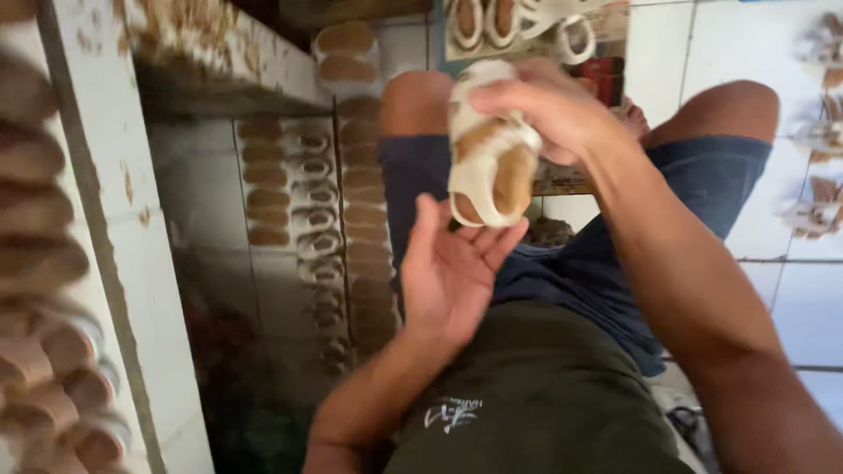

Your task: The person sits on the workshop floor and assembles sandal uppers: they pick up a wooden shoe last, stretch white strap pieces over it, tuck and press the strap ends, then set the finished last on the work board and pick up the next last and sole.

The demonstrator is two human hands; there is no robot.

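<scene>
My right hand [549,110] grips a small cream-white strapped sandal with a tan insole [492,158] by its upper end, holding it upright above my lap. Just below it, my left hand [452,268] is spread palm-up, fingers apart, its fingertips close to the sandal's lower end; I cannot tell whether they touch. I am seated, in blue shorts [702,175] and a dark green shirt [536,395], knees apart.
Rows of tan soles and white strapped sandals [320,202] lie on the tiled floor at left-centre. More soles [39,263] are stacked on a white shelf at far left. Finished sandals [518,22] sit ahead of my knees, and others [821,132] at the right edge.
</scene>
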